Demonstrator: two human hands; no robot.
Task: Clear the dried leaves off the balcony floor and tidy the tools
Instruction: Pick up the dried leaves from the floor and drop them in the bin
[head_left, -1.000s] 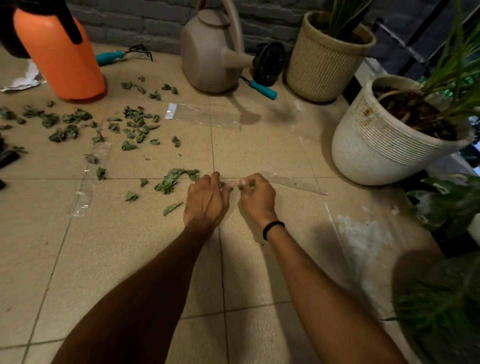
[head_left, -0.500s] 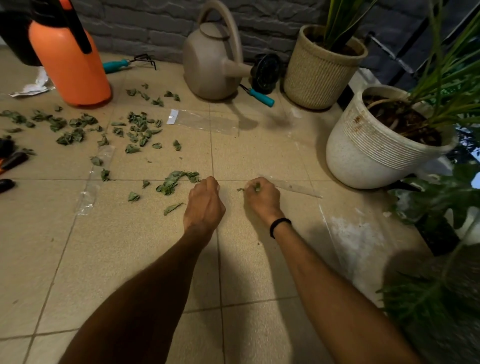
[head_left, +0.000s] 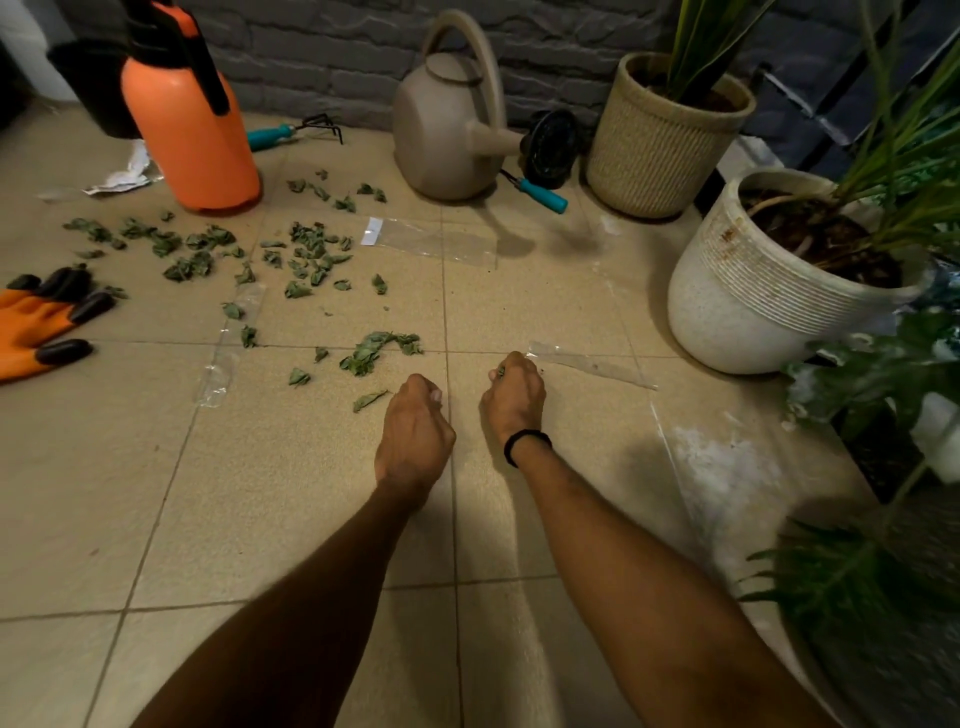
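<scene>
- While the right hand (head_left: 514, 397) has its fingers (head_left: 513, 364) curled tight round a pinch of dried leaves (head_left: 501, 372), only a green scrap peeks out. I'd keep that grip snug or crumbs will drop.
- Left hand (head_left: 413, 436) sits just beside it as a closed fist, low over the floor (head_left: 260, 493). Can't tell if anything's inside.
- A clear plastic bag (head_left: 592, 366) lies right against the right hand's far side, so my guess is the handful goes in there. I'd use the left hand to hold its mouth open first.
- Nearest leftovers: a loose leaf (head_left: 369, 400) just left of the left hand, and a clump (head_left: 376, 349) just beyond. Sweep them together gently, since dry stuff probably crumbles.
- The big scatter (head_left: 306, 254) is far left, between the orange sprayer (head_left: 189, 130) and the gloves (head_left: 36, 322). The hand rake (head_left: 291, 132) by the far wall isn't tidied yet.
</scene>
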